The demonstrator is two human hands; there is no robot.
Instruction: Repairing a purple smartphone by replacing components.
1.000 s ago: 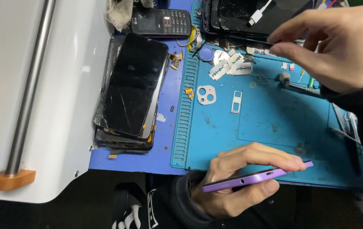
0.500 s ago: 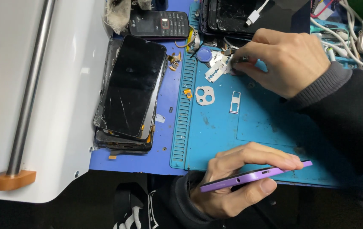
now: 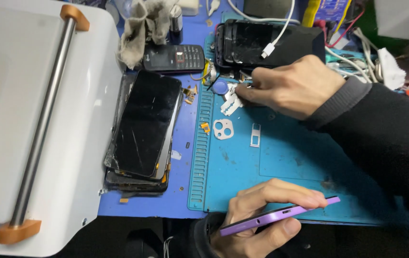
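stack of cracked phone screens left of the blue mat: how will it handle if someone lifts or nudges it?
The stack of screens is probably fragile: the top glass shows scratches and chipped edges, so it may shed bits. The panels lie loosely offset, so a nudge would likely slide them apart rather than move them together. Each looks thin and flat, likely stiff but brittle, and best lifted from beneath.

A slim purple phone (image 3: 281,216) lies edge-on in the left hand (image 3: 262,215), gripped at its near end between thumb and curled fingers, its far end sticking out to the right over the near edge of the blue mat (image 3: 300,157). Its thin side shows a small port and a slot. Further back on the mat, a cluster of small white parts (image 3: 231,102) lies under the fingertips of the right hand (image 3: 288,86)
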